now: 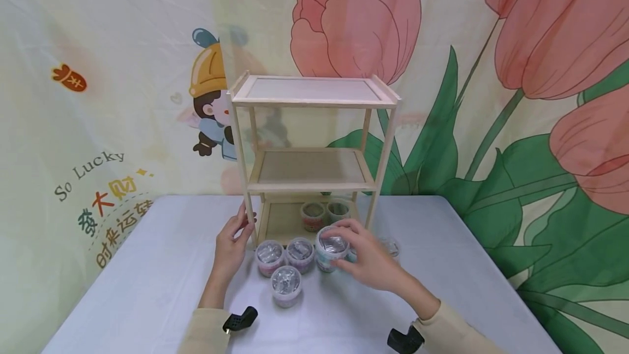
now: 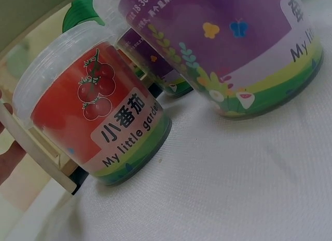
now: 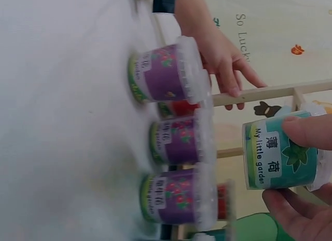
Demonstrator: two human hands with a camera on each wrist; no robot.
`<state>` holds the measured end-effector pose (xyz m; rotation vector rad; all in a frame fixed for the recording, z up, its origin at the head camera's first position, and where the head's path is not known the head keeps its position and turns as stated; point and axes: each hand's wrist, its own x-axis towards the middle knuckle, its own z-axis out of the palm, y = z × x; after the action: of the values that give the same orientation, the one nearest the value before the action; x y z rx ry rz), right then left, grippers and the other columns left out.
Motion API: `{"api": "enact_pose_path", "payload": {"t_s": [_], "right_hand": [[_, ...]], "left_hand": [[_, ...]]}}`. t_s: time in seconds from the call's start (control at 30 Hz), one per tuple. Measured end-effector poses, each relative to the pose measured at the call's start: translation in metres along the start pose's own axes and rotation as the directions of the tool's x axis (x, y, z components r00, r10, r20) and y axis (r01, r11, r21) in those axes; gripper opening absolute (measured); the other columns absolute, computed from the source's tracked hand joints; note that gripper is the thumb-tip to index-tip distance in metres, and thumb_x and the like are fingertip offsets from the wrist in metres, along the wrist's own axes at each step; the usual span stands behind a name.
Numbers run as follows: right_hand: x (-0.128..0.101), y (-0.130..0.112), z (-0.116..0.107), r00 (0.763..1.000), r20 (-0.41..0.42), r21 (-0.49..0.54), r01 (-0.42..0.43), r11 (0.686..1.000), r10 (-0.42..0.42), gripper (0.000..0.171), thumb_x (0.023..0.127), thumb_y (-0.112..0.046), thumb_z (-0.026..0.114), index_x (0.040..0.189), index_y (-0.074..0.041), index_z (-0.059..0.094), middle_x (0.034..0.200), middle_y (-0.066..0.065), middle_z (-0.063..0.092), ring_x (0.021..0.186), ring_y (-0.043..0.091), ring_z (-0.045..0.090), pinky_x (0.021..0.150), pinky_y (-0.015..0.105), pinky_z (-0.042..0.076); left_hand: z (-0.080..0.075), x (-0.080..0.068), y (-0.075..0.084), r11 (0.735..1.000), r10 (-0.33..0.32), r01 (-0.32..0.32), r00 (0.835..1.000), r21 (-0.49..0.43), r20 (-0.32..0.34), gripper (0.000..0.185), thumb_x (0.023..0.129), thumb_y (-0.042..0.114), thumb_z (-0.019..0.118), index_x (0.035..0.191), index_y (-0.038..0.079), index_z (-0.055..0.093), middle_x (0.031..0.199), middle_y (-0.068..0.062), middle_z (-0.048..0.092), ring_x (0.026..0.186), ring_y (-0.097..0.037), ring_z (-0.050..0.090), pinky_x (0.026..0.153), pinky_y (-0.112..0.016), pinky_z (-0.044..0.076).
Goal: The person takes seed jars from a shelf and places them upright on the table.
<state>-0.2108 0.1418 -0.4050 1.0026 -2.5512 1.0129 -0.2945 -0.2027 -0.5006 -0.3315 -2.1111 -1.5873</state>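
My right hand [image 1: 366, 255] holds a lidded plastic cup [image 3: 272, 155] with a teal mint label, thumb on one side and fingers on the other. In the right wrist view the cup is lifted in front of the shelf. My left hand [image 1: 231, 245] grips the front left post [image 3: 254, 95] of a small wooden three-tier shelf [image 1: 312, 186]. Before the shelf on the table stand a red tomato-label cup [image 2: 98, 103] and purple-label cups [image 3: 168, 72], silvery packets showing through the tops. Two more cups [image 1: 313, 217] stand on the bottom tier.
More cups [image 1: 391, 247] stand on the right, partly hidden behind my right hand. A white cloth covers the table [image 1: 162, 283]. Behind it hangs a printed curtain [image 1: 147, 15] with tulips and a cartoon figure.
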Motion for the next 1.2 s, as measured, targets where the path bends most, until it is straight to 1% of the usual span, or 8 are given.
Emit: {"api": "enact_pose_path", "payload": {"t_s": [0.13,0.37,0.47,0.67,0.87,1.0,1.2], "right_hand": [[-0.010,0.004,0.010,1.000,-0.005,0.001,-0.008,1.000,0.008,0.059,0.087,-0.007,0.089,0.138,-0.026,0.066,0.143,0.000,0.055,0.130,0.023,0.058,0.101,0.049,0.058],[-0.018,0.010,0.026,1.000,-0.024,0.020,0.017,1.000,-0.016,0.061,0.083,-0.004,0.091,0.136,-0.025,0.067,0.144,0.006,0.055,0.132,0.024,0.056,0.105,0.049,0.057],[-0.021,0.013,0.033,1.000,-0.020,0.024,0.013,1.000,-0.012,0.062,0.084,-0.005,0.090,0.136,-0.027,0.066,0.143,0.005,0.055,0.133,0.023,0.055,0.105,0.049,0.057],[-0.026,0.017,0.045,1.000,0.010,0.036,-0.021,0.999,0.021,0.060,0.085,-0.007,0.090,0.136,-0.028,0.066,0.142,-0.001,0.054,0.133,0.022,0.054,0.107,0.048,0.055],[-0.031,0.019,0.057,0.999,0.018,0.033,-0.039,0.999,0.038,0.059,0.083,-0.008,0.091,0.134,-0.028,0.067,0.142,0.001,0.056,0.133,0.022,0.055,0.109,0.050,0.054],[-0.033,0.017,0.062,0.999,0.026,0.045,-0.045,0.998,0.044,0.058,0.083,-0.009,0.091,0.133,-0.026,0.068,0.143,0.002,0.056,0.134,0.022,0.056,0.110,0.047,0.054],[-0.033,0.016,0.068,1.000,0.021,0.053,-0.004,0.999,0.003,0.056,0.083,-0.006,0.091,0.132,-0.021,0.068,0.144,0.006,0.058,0.137,0.025,0.056,0.110,0.046,0.055]], "left_hand": [[0.000,0.000,-0.001,1.000,0.001,-0.001,1.000,0.000,0.005,0.060,0.106,0.009,0.065,0.162,0.024,0.045,0.129,-0.014,0.072,0.117,-0.018,0.067,0.093,-0.012,0.053],[-0.001,0.001,0.001,1.000,0.006,-0.006,1.000,-0.002,0.001,0.062,0.106,0.008,0.066,0.161,0.025,0.046,0.129,-0.014,0.072,0.114,-0.002,0.064,0.092,-0.012,0.053],[0.000,0.001,0.001,1.000,0.013,-0.013,1.000,-0.009,0.003,0.062,0.105,0.008,0.066,0.161,0.025,0.046,0.129,-0.015,0.071,0.113,0.003,0.063,0.092,-0.012,0.054],[-0.001,0.001,0.000,1.000,0.017,-0.017,1.000,-0.017,-0.003,0.061,0.105,0.008,0.066,0.161,0.025,0.047,0.127,-0.014,0.072,0.111,0.003,0.063,0.092,-0.012,0.054],[-0.001,0.001,-0.002,1.000,0.011,-0.011,1.000,-0.013,0.001,0.060,0.106,0.009,0.065,0.161,0.025,0.047,0.127,-0.014,0.072,0.111,0.002,0.063,0.092,-0.012,0.054],[-0.001,0.000,0.000,1.000,0.003,-0.003,1.000,-0.013,0.004,0.061,0.106,0.009,0.066,0.161,0.025,0.046,0.129,-0.015,0.072,0.112,0.003,0.062,0.093,-0.012,0.054],[-0.001,0.000,0.000,1.000,0.002,-0.002,1.000,-0.007,0.008,0.062,0.106,0.008,0.065,0.162,0.024,0.045,0.130,-0.016,0.071,0.113,0.004,0.061,0.093,-0.012,0.053]]}}
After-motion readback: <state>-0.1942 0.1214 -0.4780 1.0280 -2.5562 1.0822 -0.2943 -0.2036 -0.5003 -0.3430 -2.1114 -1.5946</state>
